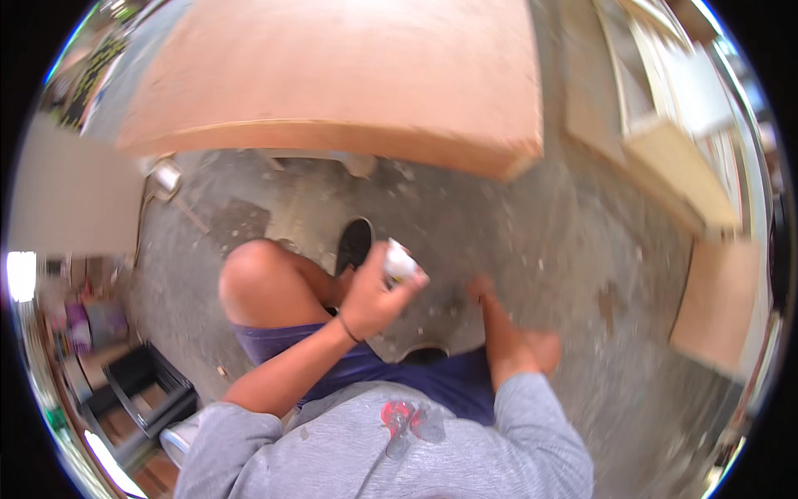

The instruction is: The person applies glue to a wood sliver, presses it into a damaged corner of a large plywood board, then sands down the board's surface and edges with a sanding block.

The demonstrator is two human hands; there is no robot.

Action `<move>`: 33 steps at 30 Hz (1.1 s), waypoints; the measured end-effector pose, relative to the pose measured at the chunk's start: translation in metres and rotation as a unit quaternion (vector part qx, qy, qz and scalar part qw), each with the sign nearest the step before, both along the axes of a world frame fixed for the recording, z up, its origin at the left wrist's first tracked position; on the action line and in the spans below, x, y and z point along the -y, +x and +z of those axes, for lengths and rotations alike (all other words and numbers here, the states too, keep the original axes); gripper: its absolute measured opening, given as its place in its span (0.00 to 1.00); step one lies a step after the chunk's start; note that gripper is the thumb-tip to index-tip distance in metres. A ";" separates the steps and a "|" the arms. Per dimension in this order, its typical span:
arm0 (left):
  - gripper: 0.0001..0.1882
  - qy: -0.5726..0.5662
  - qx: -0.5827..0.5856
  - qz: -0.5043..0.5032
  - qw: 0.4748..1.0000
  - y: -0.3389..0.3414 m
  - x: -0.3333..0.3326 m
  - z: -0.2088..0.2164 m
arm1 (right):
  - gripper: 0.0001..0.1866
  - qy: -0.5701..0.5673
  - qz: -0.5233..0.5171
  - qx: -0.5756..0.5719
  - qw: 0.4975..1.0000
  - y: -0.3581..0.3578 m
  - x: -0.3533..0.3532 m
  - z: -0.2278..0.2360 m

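Note:
My left hand (374, 291) is raised in front of my lap, its fingers closed round a small white object (399, 261). Blur hides what kind of thing it is. A thin dark band circles that wrist. My right hand (480, 288) hangs low over the floor beside my right knee, smeared by motion, so its fingers cannot be made out. Ahead of both hands lies a large pale wooden panel (349, 75) with a thick front edge, which neither hand touches.
My knees are bent above a stained concrete floor (573, 274). Wooden boards and frames (677, 166) stand along the right, with a plywood piece (715, 303) nearer. At lower left are a black crate (150, 387) and cluttered shelving. A grey board (75, 187) stands at far left.

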State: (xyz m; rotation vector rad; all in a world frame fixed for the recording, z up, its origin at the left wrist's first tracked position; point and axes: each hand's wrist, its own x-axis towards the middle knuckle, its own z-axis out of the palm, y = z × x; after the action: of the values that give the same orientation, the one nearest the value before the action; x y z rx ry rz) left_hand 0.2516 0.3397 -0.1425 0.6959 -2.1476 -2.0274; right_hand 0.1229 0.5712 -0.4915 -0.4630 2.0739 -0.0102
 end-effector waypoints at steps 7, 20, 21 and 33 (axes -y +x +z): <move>0.15 0.098 -0.020 -0.047 0.994 -0.039 -0.029 0.032 | 0.14 -0.033 -0.115 -0.134 0.984 -0.073 -0.086 0.065; 0.22 -0.014 -0.030 -0.085 0.996 -0.035 -0.031 0.019 | 0.28 0.260 0.039 0.072 0.962 0.016 -0.108 0.025; 0.22 -0.021 -0.039 -0.069 0.997 -0.034 -0.031 0.024 | 0.26 0.242 0.058 0.055 0.967 0.019 -0.104 0.019; 0.26 -0.094 0.007 -0.117 0.989 -0.036 -0.029 0.019 | 0.13 -0.158 -0.065 -0.027 0.985 -0.045 -0.030 0.047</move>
State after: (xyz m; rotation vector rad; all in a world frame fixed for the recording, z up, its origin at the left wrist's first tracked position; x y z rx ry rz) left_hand 0.2156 0.3687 -0.1236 0.4526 -2.4903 -1.8892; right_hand 0.0782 0.6012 -0.4442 -0.5214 2.1616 -0.4127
